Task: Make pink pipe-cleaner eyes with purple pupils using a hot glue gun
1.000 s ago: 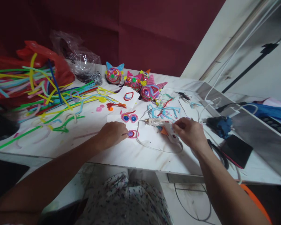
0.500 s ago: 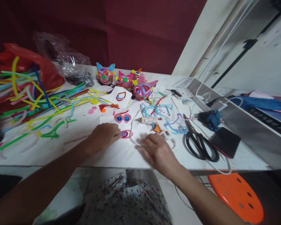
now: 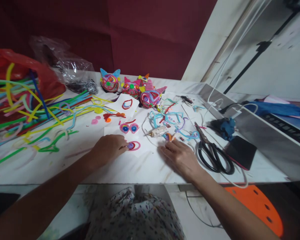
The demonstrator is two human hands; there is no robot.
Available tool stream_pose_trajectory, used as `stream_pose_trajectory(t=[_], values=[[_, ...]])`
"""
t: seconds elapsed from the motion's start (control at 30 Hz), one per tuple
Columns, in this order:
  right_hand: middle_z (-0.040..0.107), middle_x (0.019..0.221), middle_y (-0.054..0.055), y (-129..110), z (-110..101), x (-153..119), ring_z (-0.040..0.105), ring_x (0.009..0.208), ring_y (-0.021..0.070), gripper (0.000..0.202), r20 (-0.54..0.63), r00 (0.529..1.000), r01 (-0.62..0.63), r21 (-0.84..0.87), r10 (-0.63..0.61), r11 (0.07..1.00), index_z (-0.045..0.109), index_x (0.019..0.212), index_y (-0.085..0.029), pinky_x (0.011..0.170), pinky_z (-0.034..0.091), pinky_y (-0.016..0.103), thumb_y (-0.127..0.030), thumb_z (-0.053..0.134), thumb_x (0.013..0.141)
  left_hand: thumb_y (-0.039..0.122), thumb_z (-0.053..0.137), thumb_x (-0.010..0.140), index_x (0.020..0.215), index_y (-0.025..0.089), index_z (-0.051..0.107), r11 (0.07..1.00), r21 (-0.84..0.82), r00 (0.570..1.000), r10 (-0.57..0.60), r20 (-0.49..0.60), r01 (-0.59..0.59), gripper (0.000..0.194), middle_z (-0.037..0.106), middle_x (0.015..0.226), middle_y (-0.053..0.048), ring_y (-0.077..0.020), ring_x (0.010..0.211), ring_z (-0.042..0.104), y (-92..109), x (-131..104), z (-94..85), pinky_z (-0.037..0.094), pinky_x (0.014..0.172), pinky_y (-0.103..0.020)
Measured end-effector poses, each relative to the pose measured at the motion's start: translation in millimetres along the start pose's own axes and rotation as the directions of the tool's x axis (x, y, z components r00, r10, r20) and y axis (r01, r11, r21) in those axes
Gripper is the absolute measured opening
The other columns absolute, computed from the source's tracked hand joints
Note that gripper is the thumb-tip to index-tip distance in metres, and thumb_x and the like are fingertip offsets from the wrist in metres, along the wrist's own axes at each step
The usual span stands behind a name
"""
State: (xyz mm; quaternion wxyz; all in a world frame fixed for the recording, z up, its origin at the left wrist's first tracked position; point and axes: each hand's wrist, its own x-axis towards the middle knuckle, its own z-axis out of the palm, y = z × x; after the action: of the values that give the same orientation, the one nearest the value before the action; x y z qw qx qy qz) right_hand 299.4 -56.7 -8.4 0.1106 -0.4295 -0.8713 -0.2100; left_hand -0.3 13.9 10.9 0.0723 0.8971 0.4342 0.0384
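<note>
My left hand [image 3: 112, 146] is closed in a pinch at the left edge of a purple pipe-cleaner coil [image 3: 131, 145]. That coil lies against a pink and red pipe-cleaner loop [image 3: 138, 146] on white paper. Just above sits a pair of pink loops with blue centres [image 3: 130, 128]. My right hand [image 3: 178, 155] has its fingers curled at the back end of a hot glue gun [image 3: 158, 131], next to an orange piece [image 3: 168, 136]. The gun's nozzle points left toward the paper; its grip is partly hidden by my fingers.
Black-handled scissors [image 3: 212, 153] and a dark flat box [image 3: 242, 151] lie at the right. Pipe cleaners [image 3: 47, 113] spread over the left side. Decorated cat-eared heads [image 3: 150, 97] stand at the back. Blue pipe-cleaner shapes [image 3: 167, 118] and a white cable lie mid-right.
My right hand has moved up and right from the cable to the hot glue gun, whose nozzle now tilts lower. My left hand stays at the purple coil. The view has shifted slightly.
</note>
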Motion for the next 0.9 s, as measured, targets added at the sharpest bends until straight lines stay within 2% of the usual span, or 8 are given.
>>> stream_pose_trajectory(t=[0.13, 0.27, 0.43, 0.53, 0.7, 0.8, 0.9], values=[[0.073, 0.098, 0.009, 15.2, 2.1, -10.6, 0.059, 0.085, 0.0232, 0.022, 0.022, 1.0, 0.009, -0.099, -0.007, 0.995, 0.072, 0.104, -0.019, 0.074, 0.043, 0.036, -0.016, 0.051, 0.099, 0.04, 0.05, 0.098, 0.088, 0.021, 0.074, 1.0, -0.016, 1.0, 0.01, -0.001, -0.01, 0.032, 0.072, 0.084, -0.005, -0.0176, 0.079, 0.065, -2.6, 0.3, 1.9, 0.043, 0.069, -0.026], [0.073, 0.1, 0.01, 17.1, 1.2, -20.9, 0.058, 0.087, 0.0244, 0.025, 0.028, 1.0, 0.003, -0.09, -0.001, 0.996, 0.07, 0.113, -0.018, 0.076, 0.042, 0.037, -0.016, 0.05, 0.098, 0.042, 0.051, 0.097, 0.09, 0.023, 0.076, 1.0, -0.016, 1.0, 0.0, -0.007, -0.001, 0.031, 0.073, 0.088, -0.005, -0.019, 0.084, 0.066, -3.8, 0.6, 2.5, 0.046, 0.073, -0.027], [0.074, 0.106, 0.014, 2.5, -5.2, -24.9, 0.061, 0.093, 0.0276, 0.025, -0.015, 1.0, -0.017, 0.018, 0.017, 1.0, 0.07, 0.116, -0.016, 0.082, 0.045, 0.042, -0.015, 0.053, 0.097, 0.043, 0.051, 0.096, 0.091, 0.023, 0.076, 1.0, -0.017, 0.999, -0.013, -0.031, 0.013, 0.032, 0.074, 0.088, -0.005, -0.0199, 0.086, 0.067, -4.5, 0.7, 3.0, 0.048, 0.076, -0.028], [0.074, 0.107, 0.014, 2.9, -9.9, -25.2, 0.064, 0.096, 0.0274, 0.024, -0.063, 0.995, -0.07, 0.148, 0.08, 0.986, 0.072, 0.112, -0.016, 0.082, 0.049, 0.042, -0.017, 0.051, 0.1, 0.038, 0.049, 0.096, 0.089, 0.023, 0.076, 1.0, 0.003, 1.0, 0.008, -0.016, -0.008, 0.032, 0.074, 0.091, -0.005, -0.0198, 0.085, 0.067, -4.3, 1.1, 3.6, 0.046, 0.072, -0.028], [0.075, 0.1, 0.014, 35.2, -13.6, -24.1, 0.069, 0.088, 0.0239, 0.026, -0.146, 0.957, -0.207, 0.268, 0.252, 0.941, 0.075, 0.106, -0.014, 0.076, 0.052, 0.036, -0.015, 0.049, 0.101, 0.036, 0.047, 0.097, 0.088, 0.021, 0.075, 0.999, 0.04, 1.0, -0.002, -0.008, 0.002, 0.033, 0.074, 0.091, -0.005, -0.0192, 0.084, 0.067, -3.5, 1.6, 3.9, 0.042, 0.068, -0.028], [0.075, 0.095, 0.014, 55.4, -14.0, -22.5, 0.069, 0.084, 0.0236, 0.026, -0.097, 0.942, -0.283, 0.287, 0.321, 0.915, 0.076, 0.103, -0.015, 0.075, 0.053, 0.035, -0.015, 0.05, 0.099, 0.037, 0.047, 0.097, 0.088, 0.021, 0.075, 1.0, 0.021, 1.0, -0.005, 0.011, 0.005, 0.033, 0.073, 0.09, -0.005, -0.0192, 0.083, 0.067, -3.3, 1.6, 2.8, 0.04, 0.067, -0.028], [0.074, 0.093, 0.012, 61.9, -14.8, -20.6, 0.069, 0.084, 0.0227, 0.026, -0.008, 0.942, -0.314, 0.327, 0.335, 0.891, 0.075, 0.102, -0.016, 0.077, 0.053, 0.034, -0.015, 0.05, 0.098, 0.036, 0.048, 0.096, 0.088, 0.021, 0.075, 1.0, -0.019, 1.0, 0.007, -0.014, -0.008, 0.032, 0.073, 0.089, -0.005, -0.0188, 0.082, 0.066, -2.6, 0.9, 1.4, 0.041, 0.068, -0.028]])
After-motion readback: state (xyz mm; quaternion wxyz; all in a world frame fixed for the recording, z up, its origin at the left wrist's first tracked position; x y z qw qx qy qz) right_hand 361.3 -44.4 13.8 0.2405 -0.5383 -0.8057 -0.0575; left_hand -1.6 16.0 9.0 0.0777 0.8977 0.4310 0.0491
